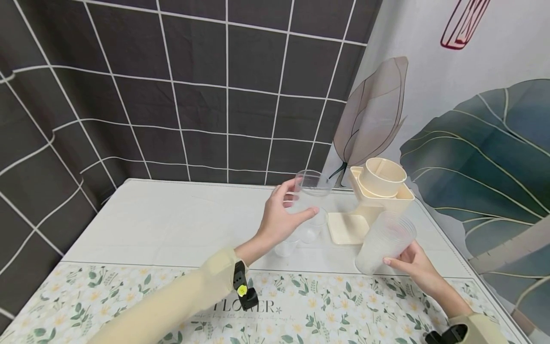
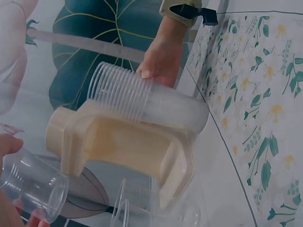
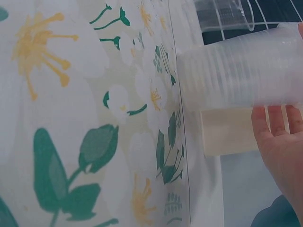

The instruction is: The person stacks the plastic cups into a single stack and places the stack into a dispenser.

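My left hand (image 1: 279, 212) holds a single clear plastic cup (image 1: 314, 185) above the table, its thumb and fingers around the sides. In the left wrist view this cup (image 2: 35, 184) lies tilted on its side between the fingers. A tall nested stack of clear plastic cups (image 1: 382, 246) leans in my right hand (image 1: 414, 265), whose thumb and fingers grip it. Seen from the right wrist, the fingers (image 3: 278, 120) curve against the stack's side. Behind the stack stands a cream plastic holder (image 1: 360, 228) with a round ring (image 1: 384, 177) on top, partly hidden.
A few loose clear cups (image 1: 287, 246) stand on the white tabletop (image 1: 172, 224) left of the holder. A floral mat (image 1: 279, 325) covers the near side. A dark gridded curtain (image 1: 193, 110) hangs behind, and a leaf-patterned one (image 1: 485, 153) at the right.
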Tool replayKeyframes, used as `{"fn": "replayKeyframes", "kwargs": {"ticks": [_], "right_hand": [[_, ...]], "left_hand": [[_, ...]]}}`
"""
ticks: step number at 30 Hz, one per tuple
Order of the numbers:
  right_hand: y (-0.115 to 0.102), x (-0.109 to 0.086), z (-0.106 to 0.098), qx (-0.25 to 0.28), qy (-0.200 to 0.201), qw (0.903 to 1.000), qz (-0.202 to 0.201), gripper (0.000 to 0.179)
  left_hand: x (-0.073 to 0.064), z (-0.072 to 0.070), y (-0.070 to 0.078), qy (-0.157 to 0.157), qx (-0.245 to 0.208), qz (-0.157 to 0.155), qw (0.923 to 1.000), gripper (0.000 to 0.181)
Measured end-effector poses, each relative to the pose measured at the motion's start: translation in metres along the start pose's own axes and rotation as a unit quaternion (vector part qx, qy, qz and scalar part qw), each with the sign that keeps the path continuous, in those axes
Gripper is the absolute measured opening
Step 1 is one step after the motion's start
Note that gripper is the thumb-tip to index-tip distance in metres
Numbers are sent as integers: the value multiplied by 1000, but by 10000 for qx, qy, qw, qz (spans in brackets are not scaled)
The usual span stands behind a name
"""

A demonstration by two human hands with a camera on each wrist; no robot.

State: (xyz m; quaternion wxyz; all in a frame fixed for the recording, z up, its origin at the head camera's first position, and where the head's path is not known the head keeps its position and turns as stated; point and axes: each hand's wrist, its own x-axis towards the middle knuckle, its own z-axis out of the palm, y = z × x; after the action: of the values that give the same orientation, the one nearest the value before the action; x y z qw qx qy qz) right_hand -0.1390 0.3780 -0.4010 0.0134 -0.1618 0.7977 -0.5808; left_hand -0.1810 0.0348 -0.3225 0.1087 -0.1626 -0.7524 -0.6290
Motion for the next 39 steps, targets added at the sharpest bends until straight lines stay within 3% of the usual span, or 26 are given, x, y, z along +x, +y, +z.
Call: {"fn": "replayKeyframes", "kwargs": {"ticks": [25,39], "right_hand": [[-2,0,0,-166,68,9998,62,71],[-2,0,0,-134,27,9999,61,71]], "left_hand": [[0,33,12,-402,-240,-15,9989,67],[4,49,18,-490,-304,249,9980,64]]}}
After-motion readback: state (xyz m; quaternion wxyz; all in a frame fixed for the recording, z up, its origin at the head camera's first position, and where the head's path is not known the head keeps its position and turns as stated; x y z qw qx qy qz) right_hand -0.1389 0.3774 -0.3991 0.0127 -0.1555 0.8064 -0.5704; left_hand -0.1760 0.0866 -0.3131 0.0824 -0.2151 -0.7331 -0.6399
